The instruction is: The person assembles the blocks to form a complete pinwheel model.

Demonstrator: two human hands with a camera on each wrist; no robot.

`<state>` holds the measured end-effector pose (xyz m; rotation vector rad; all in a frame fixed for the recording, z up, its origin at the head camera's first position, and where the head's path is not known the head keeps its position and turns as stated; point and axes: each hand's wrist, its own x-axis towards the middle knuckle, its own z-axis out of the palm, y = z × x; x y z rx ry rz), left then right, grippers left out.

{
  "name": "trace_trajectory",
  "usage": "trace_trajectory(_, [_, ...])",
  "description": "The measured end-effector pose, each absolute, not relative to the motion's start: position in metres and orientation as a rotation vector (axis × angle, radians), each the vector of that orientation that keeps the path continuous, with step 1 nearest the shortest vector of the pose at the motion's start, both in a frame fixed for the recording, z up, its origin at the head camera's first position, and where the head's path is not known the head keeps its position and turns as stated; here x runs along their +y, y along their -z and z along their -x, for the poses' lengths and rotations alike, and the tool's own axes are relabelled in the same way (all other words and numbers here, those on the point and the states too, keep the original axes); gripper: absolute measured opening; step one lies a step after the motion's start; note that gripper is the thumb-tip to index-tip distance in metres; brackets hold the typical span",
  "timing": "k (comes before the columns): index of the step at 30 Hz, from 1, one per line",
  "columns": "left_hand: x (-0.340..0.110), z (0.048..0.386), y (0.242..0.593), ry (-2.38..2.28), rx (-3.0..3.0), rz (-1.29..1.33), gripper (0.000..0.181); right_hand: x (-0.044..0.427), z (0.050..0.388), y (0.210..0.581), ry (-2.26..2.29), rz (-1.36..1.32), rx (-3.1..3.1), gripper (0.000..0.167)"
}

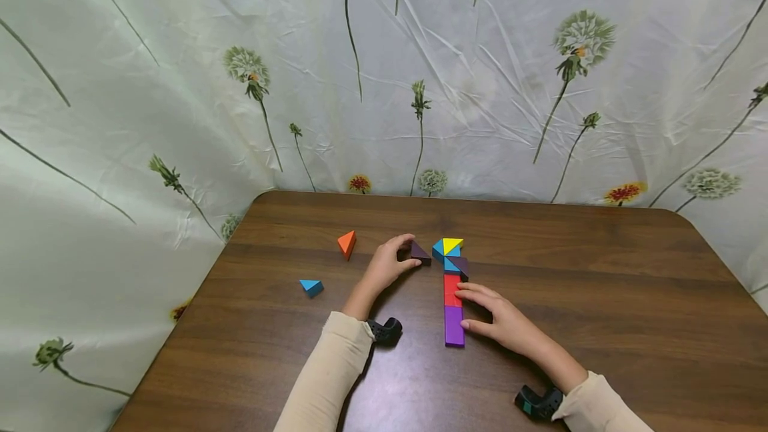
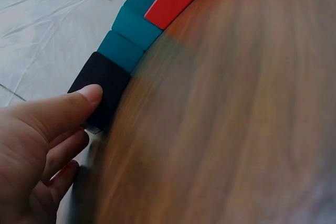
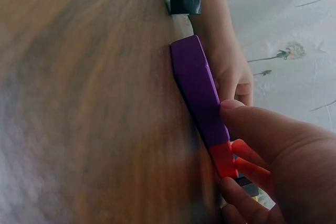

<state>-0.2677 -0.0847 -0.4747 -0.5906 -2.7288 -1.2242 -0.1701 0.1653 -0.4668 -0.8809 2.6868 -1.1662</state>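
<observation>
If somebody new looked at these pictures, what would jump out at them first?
Probably the bright line of blocks on the brown table, with yellow at its far end and purple at its near end. Then perhaps the left hand, pinching a dark triangular block just left of the line, and the right hand, touching the line's right side. Behind the table is a pale cloth printed with flowers.

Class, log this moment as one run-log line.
left hand: pinches dark triangle | right hand: touches purple block | lying apart: orange triangle, blue triangle
</observation>
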Motion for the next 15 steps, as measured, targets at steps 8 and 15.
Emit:
trace_trajectory(8, [-0.0790, 0.2692, 0.4738, 1.251, -2.747, 0.599, 0.052, 0.1654, 0.1701, 0.4671, 1.169, 0.886, 2.685, 0.051])
trace_trajectory(15, [-0.0742, 0.2689, 0.4709, 1.288, -2.759, 0.584, 0.052, 0.1653, 0.1708, 0.4671, 1.168, 0.885, 2.683, 0.051])
